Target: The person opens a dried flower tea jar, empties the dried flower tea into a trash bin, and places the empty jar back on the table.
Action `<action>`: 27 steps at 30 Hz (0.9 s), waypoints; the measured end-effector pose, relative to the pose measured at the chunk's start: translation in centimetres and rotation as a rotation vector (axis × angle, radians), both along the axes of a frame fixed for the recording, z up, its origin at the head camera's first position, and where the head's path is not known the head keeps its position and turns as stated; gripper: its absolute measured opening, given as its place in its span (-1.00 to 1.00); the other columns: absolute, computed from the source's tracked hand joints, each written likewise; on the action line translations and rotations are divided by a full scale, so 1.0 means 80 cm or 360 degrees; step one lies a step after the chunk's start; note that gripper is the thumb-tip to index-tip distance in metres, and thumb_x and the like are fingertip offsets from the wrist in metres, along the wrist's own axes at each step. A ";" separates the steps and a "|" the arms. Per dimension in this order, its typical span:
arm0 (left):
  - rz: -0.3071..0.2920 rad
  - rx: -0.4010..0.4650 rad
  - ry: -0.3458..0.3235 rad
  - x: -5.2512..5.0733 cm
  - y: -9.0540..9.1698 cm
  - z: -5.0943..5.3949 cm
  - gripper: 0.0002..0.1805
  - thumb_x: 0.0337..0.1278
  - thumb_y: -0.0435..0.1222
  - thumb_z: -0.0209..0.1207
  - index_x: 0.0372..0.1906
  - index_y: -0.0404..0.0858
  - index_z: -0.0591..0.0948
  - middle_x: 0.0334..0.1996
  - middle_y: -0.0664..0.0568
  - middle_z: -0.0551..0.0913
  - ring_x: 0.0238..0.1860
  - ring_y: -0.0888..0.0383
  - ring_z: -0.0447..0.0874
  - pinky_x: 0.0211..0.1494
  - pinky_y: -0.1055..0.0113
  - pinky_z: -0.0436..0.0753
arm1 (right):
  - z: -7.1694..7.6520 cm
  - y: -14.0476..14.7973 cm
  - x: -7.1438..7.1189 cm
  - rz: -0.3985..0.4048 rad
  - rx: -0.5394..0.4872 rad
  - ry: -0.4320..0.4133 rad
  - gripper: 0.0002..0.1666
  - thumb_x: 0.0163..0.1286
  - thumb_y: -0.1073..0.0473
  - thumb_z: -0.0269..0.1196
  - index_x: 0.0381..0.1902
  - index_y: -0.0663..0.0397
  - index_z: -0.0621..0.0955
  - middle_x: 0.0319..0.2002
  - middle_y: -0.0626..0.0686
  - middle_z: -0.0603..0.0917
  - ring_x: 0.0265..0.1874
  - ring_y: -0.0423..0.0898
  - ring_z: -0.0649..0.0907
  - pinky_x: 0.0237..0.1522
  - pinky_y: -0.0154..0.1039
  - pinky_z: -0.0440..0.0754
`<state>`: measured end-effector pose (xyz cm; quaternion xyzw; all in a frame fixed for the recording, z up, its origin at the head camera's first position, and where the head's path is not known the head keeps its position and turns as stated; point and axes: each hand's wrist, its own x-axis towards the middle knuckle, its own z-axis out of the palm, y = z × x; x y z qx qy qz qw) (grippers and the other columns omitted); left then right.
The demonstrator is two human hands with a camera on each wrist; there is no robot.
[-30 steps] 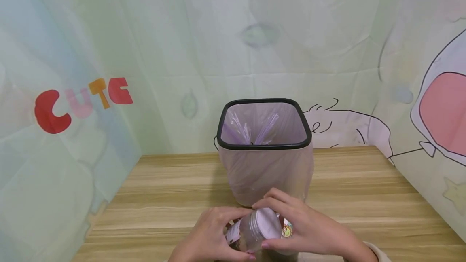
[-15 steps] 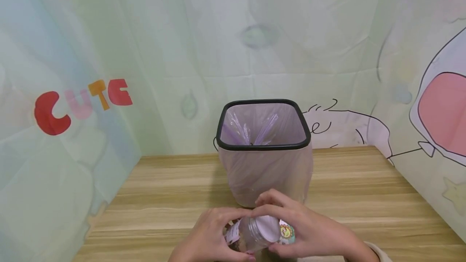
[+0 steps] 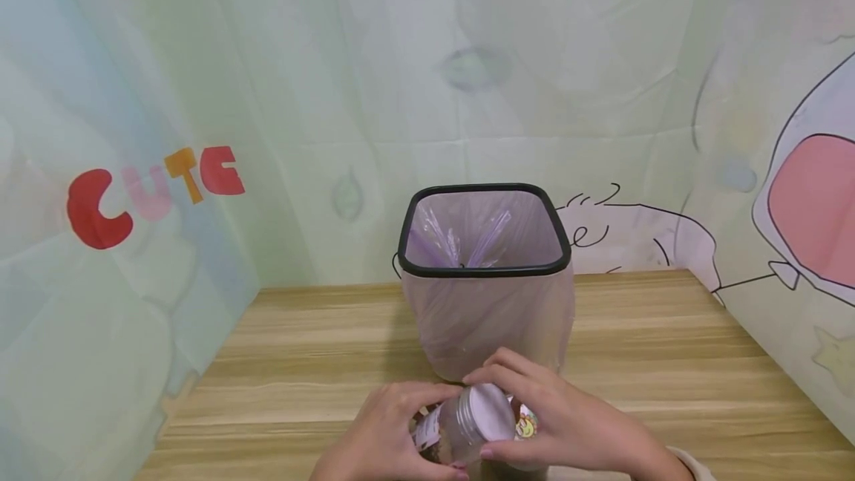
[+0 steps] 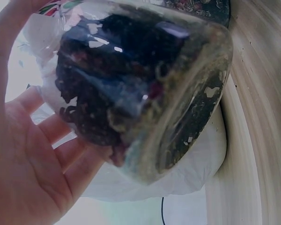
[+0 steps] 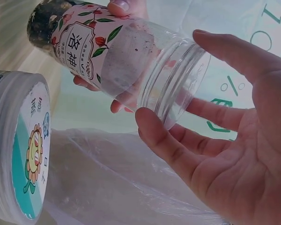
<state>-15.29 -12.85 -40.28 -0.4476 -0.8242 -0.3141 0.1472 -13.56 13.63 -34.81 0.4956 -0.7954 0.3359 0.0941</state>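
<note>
Fingers and thumb bent, the left hand [image 3: 390, 433] wraps the labelled body of a clear jar [image 3: 457, 433]. The right hand [image 3: 557, 418], wrist angled inward, spreads its thumb and fingers just wide enough to pinch the jar's ridged end [image 5: 173, 82]. The jar tilts between them above the counter [image 3: 300, 384], its smooth, cylindrical wall showing dark, crinkled dried pieces [image 4: 112, 65] and a pink label [image 5: 86, 40] with red blooms. Whether a clear cap covers that end, I cannot tell. Partly hidden under the right hand is a second jar [image 5: 2, 150] with a round sunflower lid [image 5: 30, 154]. Beyond sits a squarish, tapered bin [image 3: 494, 318] with a black rim [image 3: 484, 271] and wrinkled, translucent purple liner [image 3: 490, 236]; farther back hangs a creased, printed backdrop [image 3: 300, 58].
</note>
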 end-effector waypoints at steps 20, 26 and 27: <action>0.0050 -0.0019 -0.0015 0.002 0.000 0.001 -0.22 -0.29 0.25 0.49 0.17 0.10 0.61 -0.10 0.43 0.66 -0.16 0.51 0.59 -0.18 0.44 0.63 | 0.001 -0.001 0.001 -0.0030 0.0006 0.0037 -0.36 0.30 -0.11 0.40 0.27 -0.20 0.44 0.07 -0.23 0.43 -0.12 -0.32 0.50 -0.21 -0.40 0.58; 0.0032 -0.0023 -0.0012 0.003 0.000 0.002 -0.22 -0.27 0.23 0.50 0.18 0.09 0.60 -0.10 0.42 0.66 -0.17 0.52 0.58 -0.19 0.48 0.61 | 0.003 0.000 0.002 0.0033 -0.0028 -0.0014 -0.39 0.29 -0.01 0.42 0.26 -0.22 0.48 0.08 -0.22 0.44 -0.07 -0.29 0.53 -0.19 -0.38 0.61; 0.0026 -0.0022 -0.0004 0.003 0.000 0.003 -0.23 -0.26 0.22 0.50 0.18 0.09 0.60 -0.11 0.42 0.67 -0.18 0.52 0.58 -0.19 0.49 0.61 | 0.003 0.000 0.002 0.0057 -0.0038 -0.0016 -0.39 0.28 0.02 0.42 0.26 -0.21 0.48 0.09 -0.20 0.44 -0.06 -0.27 0.53 -0.19 -0.38 0.61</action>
